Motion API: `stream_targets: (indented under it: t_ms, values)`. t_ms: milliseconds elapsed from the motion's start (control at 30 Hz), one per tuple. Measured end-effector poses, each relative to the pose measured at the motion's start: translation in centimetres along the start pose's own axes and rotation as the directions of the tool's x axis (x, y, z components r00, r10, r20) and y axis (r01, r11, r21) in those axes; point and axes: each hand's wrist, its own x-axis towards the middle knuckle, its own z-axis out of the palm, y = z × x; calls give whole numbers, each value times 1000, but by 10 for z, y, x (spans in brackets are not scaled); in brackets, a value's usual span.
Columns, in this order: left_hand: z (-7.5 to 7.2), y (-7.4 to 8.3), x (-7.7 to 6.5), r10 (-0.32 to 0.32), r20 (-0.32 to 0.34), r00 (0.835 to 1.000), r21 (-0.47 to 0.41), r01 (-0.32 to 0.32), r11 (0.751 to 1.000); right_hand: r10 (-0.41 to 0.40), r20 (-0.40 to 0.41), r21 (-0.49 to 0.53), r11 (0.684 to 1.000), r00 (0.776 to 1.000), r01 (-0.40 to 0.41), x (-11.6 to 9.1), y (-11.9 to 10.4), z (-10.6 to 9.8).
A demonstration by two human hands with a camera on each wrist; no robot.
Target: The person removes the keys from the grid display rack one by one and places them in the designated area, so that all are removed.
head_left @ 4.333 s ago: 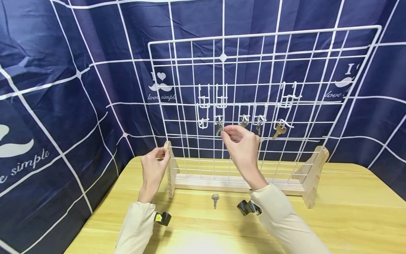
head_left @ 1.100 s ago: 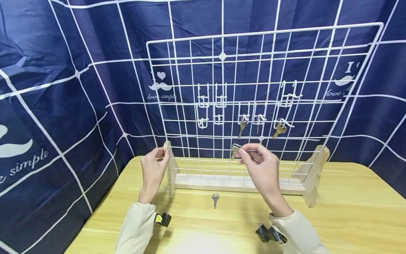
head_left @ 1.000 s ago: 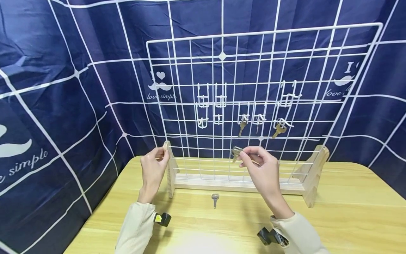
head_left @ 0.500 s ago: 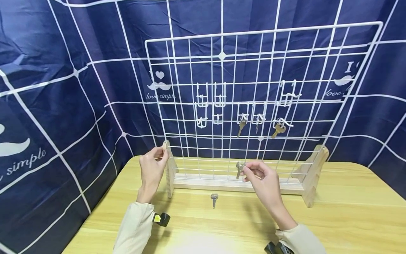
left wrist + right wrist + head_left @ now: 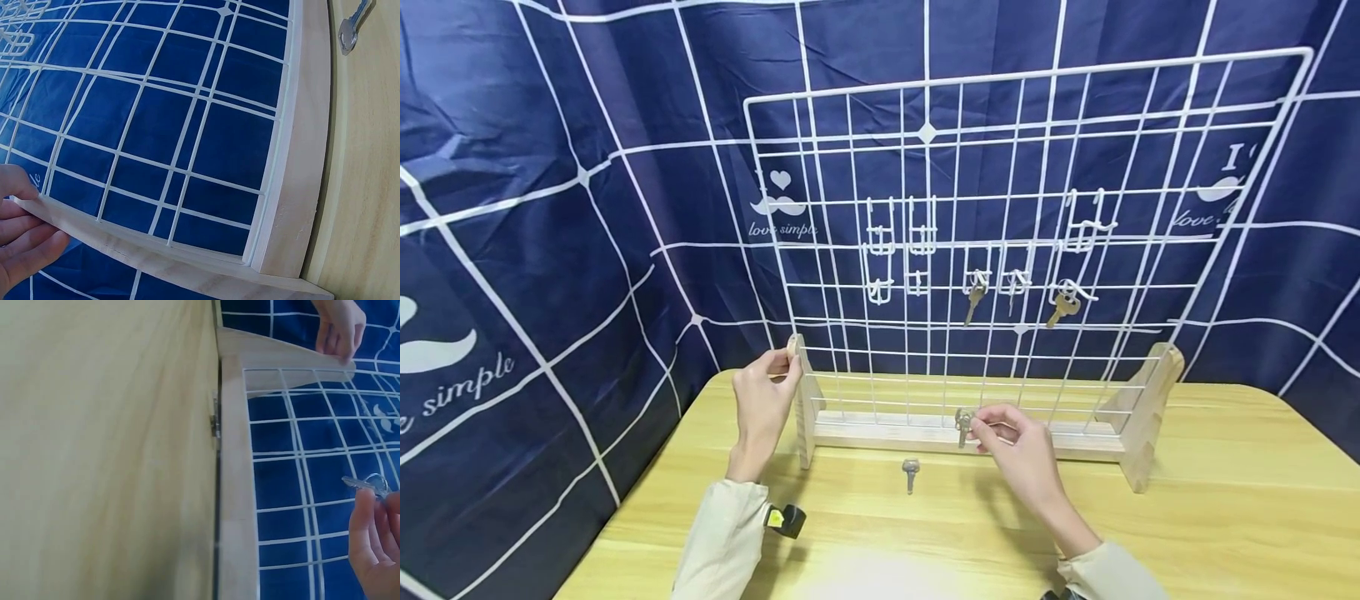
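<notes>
My right hand (image 5: pixel 1018 446) pinches a key (image 5: pixel 963 425) by its head, low in front of the rack's wooden base. A small ring shows on this key (image 5: pixel 362 484) in the right wrist view. At the rack's left end my left hand (image 5: pixel 765 400) grips the top of the wooden side foot (image 5: pixel 805 392), thumb on one side and fingers on the other. A second key (image 5: pixel 911 475) lies on the table in front of the base. On the white wire grid rack (image 5: pixel 1022 79) hang several white hooks; three in the lower row carry keys, among them a brass key (image 5: pixel 1064 307).
The yellow wooden table (image 5: pixel 865 533) stretches in front of the rack. Hooks without keys, such as the upper left hook (image 5: pixel 881 237), sit on the grid. A blue cloth (image 5: pixel 647 75) with white lines stands behind and to the left. The right wooden foot (image 5: pixel 1150 417) rests on the table.
My right hand has taken the key off a lower left hook, leaving that hook bare, and brought it down and slightly right toward the table. The left hand stays on the wooden foot.
</notes>
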Motion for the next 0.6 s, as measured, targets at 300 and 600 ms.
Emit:
stream_targets:
  t_ms: [300,600]
  values:
    - [0,0,1,-6,5,1000,20,6,1000,125,71,44,991,990,-128,2,12,0]
    - [0,2,-1,-24,7,1000,6,24,1000,220,159,20,974,963,-226,2,20,-2]
